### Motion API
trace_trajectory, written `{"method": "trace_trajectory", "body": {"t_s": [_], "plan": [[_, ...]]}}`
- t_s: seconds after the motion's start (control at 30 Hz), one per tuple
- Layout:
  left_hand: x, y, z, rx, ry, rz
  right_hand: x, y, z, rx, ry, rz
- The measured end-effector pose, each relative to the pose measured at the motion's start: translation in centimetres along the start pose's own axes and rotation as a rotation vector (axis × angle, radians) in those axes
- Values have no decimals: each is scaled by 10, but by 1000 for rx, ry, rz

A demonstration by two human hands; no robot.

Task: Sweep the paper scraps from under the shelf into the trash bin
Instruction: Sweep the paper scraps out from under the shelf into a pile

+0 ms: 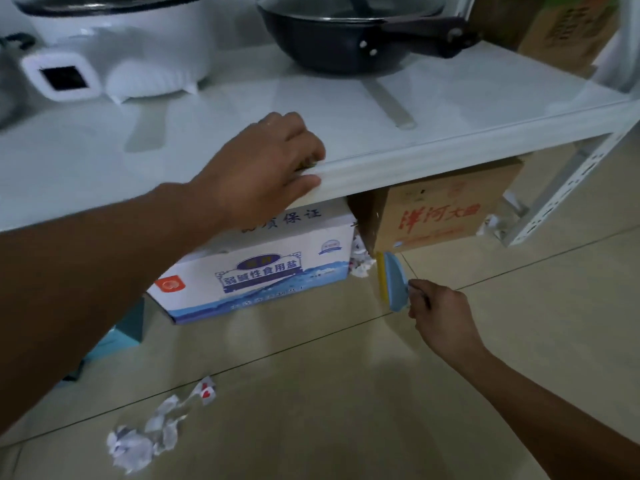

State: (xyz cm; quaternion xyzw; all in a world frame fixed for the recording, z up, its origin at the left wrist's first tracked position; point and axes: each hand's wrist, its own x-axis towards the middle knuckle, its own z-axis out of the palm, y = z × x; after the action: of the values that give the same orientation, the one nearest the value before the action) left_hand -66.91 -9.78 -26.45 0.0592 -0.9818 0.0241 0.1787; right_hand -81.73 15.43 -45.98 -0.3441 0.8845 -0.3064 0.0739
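paper scraps (360,259): wedged under shelf (381,164), in gap between salt box (263,271) and brown carton (446,216); more (152,434) on open floor | right hand (440,317): fingers clenched on blue hand brush (394,282), beside gap, likely to rake them out | left hand (263,168): fingers gripping shelf edge, seemingly for support | trash bin: unseen

Crumpled white paper scraps (149,431) lie loose on the tiled floor; more (360,261) sit wedged under the white metal shelf's (381,161) front edge.
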Motion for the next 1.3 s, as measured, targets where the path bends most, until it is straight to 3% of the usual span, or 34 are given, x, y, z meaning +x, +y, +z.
{"method": "trace_trajectory", "body": {"t_s": [0.17,0.3,0.53,0.77,0.97,1.1,1.3], "plan": [[59,24,18,17,-75,143,51,2,10,-13,54,-94],[70,27,29,0,-40,142,105,-4,41,-40,83,-139],[71,24,30,-43,-50,123,134,6,69,-228,-94,-76],[73,23,31,-27,-36,117,115,11,35,-158,134,-239],[70,25,29,-68,-67,92,155,-3,82,-105,-134,-45],[69,23,30,-59,-42,92,134,14,61,-203,-237,-30],[70,25,30,-37,-20,112,101,32,10,-134,-4,-145]]}}
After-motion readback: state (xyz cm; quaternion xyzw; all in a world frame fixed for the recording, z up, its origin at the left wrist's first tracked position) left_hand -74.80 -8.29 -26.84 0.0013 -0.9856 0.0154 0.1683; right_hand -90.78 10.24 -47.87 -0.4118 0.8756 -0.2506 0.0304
